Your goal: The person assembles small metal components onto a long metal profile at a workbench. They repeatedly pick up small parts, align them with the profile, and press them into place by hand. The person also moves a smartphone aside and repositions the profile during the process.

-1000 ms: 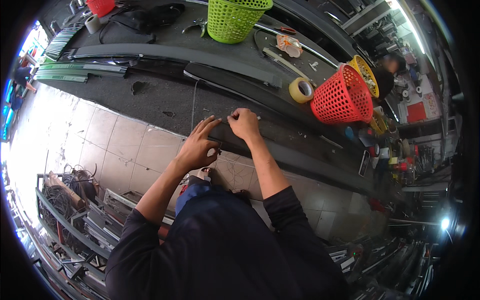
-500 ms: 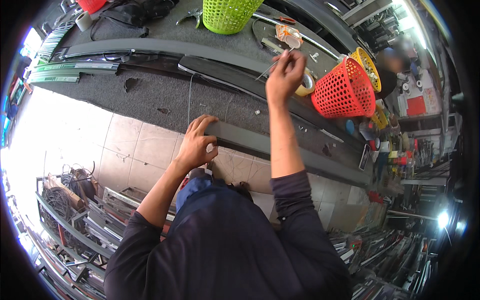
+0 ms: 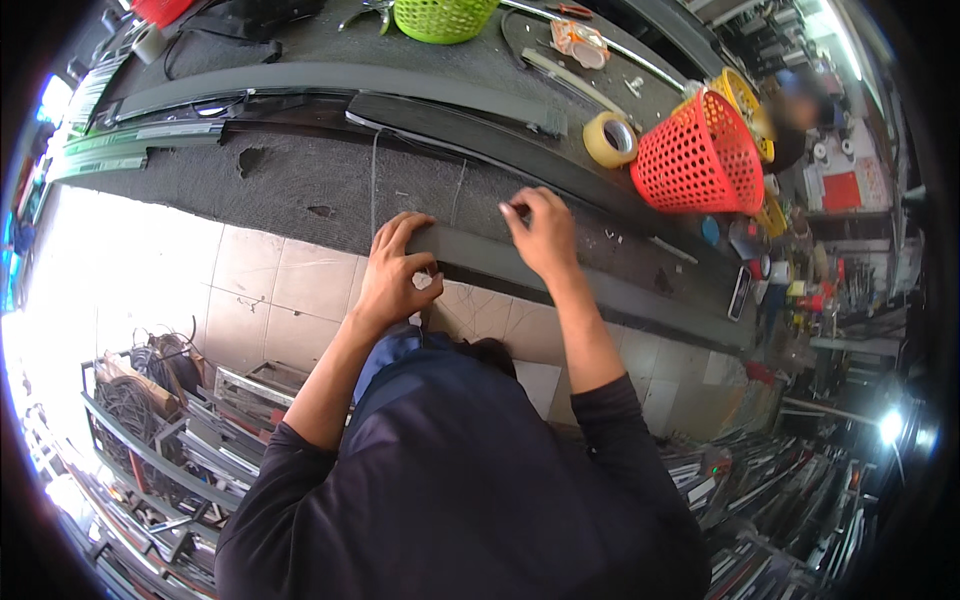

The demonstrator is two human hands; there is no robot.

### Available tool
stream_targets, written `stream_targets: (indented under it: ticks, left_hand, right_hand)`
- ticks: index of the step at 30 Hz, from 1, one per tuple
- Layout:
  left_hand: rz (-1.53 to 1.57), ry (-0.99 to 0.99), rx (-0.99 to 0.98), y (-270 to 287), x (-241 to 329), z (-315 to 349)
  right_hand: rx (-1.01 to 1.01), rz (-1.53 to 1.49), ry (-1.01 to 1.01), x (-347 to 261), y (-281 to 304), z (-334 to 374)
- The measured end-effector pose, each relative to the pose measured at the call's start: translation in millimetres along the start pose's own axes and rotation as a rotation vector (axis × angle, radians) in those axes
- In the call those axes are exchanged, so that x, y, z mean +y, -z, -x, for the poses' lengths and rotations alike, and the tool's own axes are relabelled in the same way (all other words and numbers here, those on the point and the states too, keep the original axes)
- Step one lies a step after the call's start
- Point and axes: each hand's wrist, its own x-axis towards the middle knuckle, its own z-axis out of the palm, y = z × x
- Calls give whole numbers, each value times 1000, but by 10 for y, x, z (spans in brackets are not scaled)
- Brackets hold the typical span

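My left hand is closed over the end of a long dark grey profile, which runs along the bench's near edge to the right. Its fingertips rest on top, and thumb and forefinger curl together at the near side. My right hand is above the same profile, a short way right of my left, thumb and fingers pinched together. Anything in that pinch is hidden or too small to make out. A thin grey cord lies on the bench carpet just beyond my left hand.
Farther back lie more long profiles, a roll of yellow tape and a red perforated basket. A green basket stands at the far edge. A phone lies at right. A person is at far right.
My right hand has come down and nearer from beside the tape roll. The thin rod it held before no longer shows. My left hand stays on the profile. The view has shifted slightly.
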Motion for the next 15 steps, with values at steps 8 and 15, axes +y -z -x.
stream_targets:
  ticks: [8, 15]
  left_hand:
    - [-23, 22, 12, -68, 44, 11]
    - [-168, 76, 64, -152, 185, 43]
  right_hand:
    - [-332, -145, -136, -543, -740, -314]
    - [-101, -924, -222, -267, -507, -180]
